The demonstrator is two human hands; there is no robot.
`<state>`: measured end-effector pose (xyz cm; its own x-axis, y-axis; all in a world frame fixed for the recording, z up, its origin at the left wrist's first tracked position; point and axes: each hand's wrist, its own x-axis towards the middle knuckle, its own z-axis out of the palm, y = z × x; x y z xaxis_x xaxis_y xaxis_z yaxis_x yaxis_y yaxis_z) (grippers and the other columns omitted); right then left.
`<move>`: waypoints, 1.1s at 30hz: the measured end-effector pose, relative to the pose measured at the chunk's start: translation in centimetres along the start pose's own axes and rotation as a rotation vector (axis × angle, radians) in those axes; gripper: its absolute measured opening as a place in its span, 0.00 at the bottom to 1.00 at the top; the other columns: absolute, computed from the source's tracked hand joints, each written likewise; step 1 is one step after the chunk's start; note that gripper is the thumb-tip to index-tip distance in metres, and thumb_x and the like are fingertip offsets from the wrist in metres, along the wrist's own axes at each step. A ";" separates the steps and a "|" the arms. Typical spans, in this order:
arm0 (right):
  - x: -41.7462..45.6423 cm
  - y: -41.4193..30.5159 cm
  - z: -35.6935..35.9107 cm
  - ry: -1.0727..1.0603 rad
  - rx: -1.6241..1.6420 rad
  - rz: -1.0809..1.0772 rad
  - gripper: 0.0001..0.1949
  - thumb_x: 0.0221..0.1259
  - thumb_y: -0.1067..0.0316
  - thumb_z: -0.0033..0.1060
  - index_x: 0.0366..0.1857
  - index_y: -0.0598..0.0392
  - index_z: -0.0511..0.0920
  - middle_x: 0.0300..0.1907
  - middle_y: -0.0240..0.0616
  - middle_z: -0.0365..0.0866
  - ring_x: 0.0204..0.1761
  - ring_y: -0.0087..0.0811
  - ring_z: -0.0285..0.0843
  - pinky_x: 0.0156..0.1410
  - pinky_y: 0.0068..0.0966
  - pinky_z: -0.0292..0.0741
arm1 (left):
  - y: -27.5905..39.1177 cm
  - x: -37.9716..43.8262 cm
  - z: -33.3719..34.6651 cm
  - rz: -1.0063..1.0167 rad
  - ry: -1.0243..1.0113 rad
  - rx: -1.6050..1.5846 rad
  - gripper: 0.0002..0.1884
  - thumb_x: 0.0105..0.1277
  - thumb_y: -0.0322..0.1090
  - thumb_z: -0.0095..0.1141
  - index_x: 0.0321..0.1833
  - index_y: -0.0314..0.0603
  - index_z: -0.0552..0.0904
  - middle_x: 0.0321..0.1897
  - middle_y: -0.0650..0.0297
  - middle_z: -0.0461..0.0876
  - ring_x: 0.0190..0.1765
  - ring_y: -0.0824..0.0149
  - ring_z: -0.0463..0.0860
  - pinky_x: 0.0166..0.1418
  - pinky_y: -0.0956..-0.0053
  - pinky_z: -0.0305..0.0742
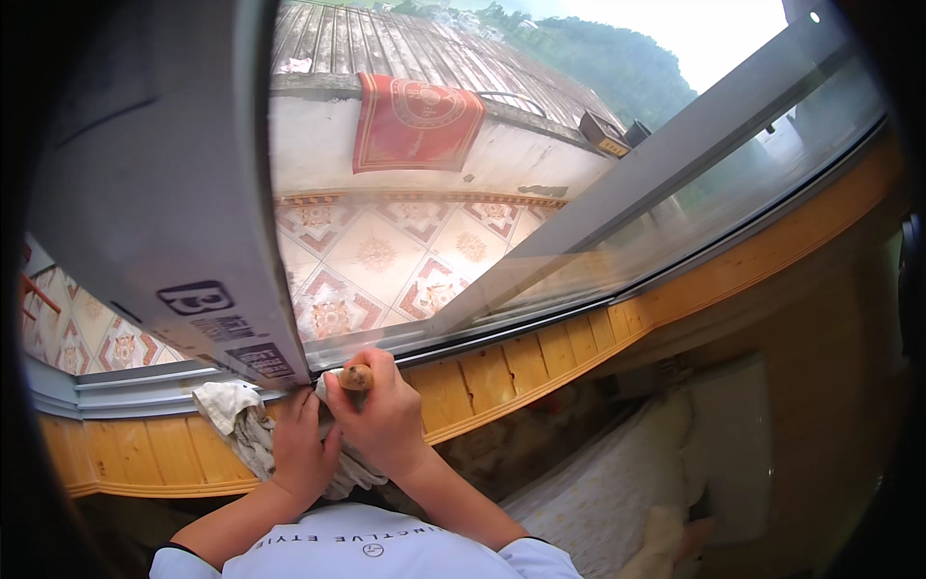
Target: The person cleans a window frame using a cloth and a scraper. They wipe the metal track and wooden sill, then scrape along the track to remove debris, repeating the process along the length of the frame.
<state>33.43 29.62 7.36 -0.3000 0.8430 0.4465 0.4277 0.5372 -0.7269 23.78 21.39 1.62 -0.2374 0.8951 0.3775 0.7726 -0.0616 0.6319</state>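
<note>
My right hand (383, 420) is closed around a tool with a rounded wooden handle (356, 377); the handle's end points up, and the tool's other end is hidden. Close beside it, my left hand (300, 441) grips a greyish-white cloth (249, 434), which drapes over the wooden sill on both sides of that hand. Both hands are at the foot of the grey sliding window sash (166, 195), by the window track (145, 394). Part of the cloth also shows under my right wrist.
The sill (506, 369) is yellow wood panelling. Outside the glass lie a patterned tile floor (376, 253), a low wall with a red mat (419, 127), and a corrugated roof. A second sash (608, 188) slants across the right. Below right is a bed-like surface with patterned fabric (608, 492).
</note>
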 end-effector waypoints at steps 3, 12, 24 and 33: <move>0.2 0.2 -0.3 -0.033 -0.040 -0.009 0.15 0.56 0.61 0.65 0.38 0.56 0.69 0.31 0.42 0.75 0.26 0.44 0.77 0.29 0.35 0.75 | 0.1 0.4 0.2 0.011 0.025 0.008 0.18 0.54 0.29 0.59 0.48 0.34 0.74 0.42 0.48 0.75 0.44 0.45 0.75 0.44 0.56 0.72; 0.9 0.8 -1.4 -0.129 -0.114 0.005 0.16 0.58 0.59 0.64 0.39 0.55 0.69 0.28 0.42 0.76 0.27 0.46 0.78 0.31 0.37 0.75 | 1.9 2.9 1.1 -0.082 -0.052 0.025 0.03 0.57 0.30 0.55 0.32 0.42 0.76 0.26 0.57 0.74 0.29 0.51 0.77 0.28 0.59 0.71; 2.5 4.8 -6.3 -0.072 -0.181 0.092 0.17 0.57 0.59 0.65 0.41 0.54 0.68 0.28 0.44 0.78 0.29 0.50 0.79 0.32 0.41 0.74 | 3.8 4.6 7.3 0.095 -0.127 0.143 0.05 0.50 0.26 0.53 0.30 0.40 0.73 0.27 0.56 0.71 0.28 0.55 0.74 0.28 0.64 0.71; 4.0 8.6 -10.3 -0.078 -0.150 0.236 0.16 0.56 0.65 0.68 0.40 0.58 0.70 0.27 0.37 0.80 0.25 0.34 0.81 0.32 0.29 0.77 | 8.5 6.0 7.5 0.124 -0.370 0.210 0.13 0.49 0.27 0.57 0.39 0.34 0.74 0.32 0.55 0.73 0.35 0.56 0.78 0.33 0.65 0.76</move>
<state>44.70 37.87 8.31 -0.2394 0.9437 0.2285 0.6128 0.3294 -0.7183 33.33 29.57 4.19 0.0613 0.9868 0.1501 0.8940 -0.1211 0.4314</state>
